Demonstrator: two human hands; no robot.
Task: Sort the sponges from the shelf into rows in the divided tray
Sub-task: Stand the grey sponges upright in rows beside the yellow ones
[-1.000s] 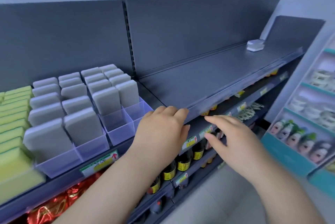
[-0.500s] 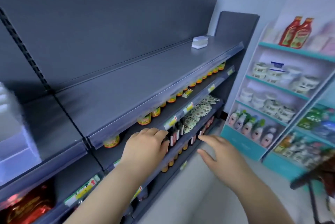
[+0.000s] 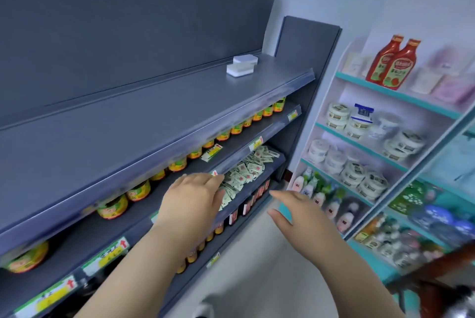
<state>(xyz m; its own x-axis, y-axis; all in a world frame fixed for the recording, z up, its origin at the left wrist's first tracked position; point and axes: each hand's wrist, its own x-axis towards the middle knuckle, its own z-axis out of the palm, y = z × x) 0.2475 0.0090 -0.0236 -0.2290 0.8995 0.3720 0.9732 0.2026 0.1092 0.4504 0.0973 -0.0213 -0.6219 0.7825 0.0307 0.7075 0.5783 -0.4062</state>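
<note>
So here's where we're at: the last two sponges (image 3: pixel 241 67) are sitting way down at the far end of the top shelf (image 3: pixel 154 117), touching, one just behind the other, close to the back panel. The divided tray isn't in view at all.

Both hands are empty and well short of the sponges. Our left hand (image 3: pixel 191 204) is loose, fingers gently bent, hovering in front of the sachets (image 3: pixel 246 171) on a lower shelf; we can't tell if it's brushing that shelf's edge. Our right hand (image 3: pixel 295 212) is spread, fingers out, in open air beside it.

Our take on doing the reach well: step along the aisle rather than stretching, lead with the right hand since it's nearer that end, and come in above the shelf's front lip. Pinch the sponges by their long sides, maybe both together if they stack flat. They're soft, so a light squeeze should do.
</note>
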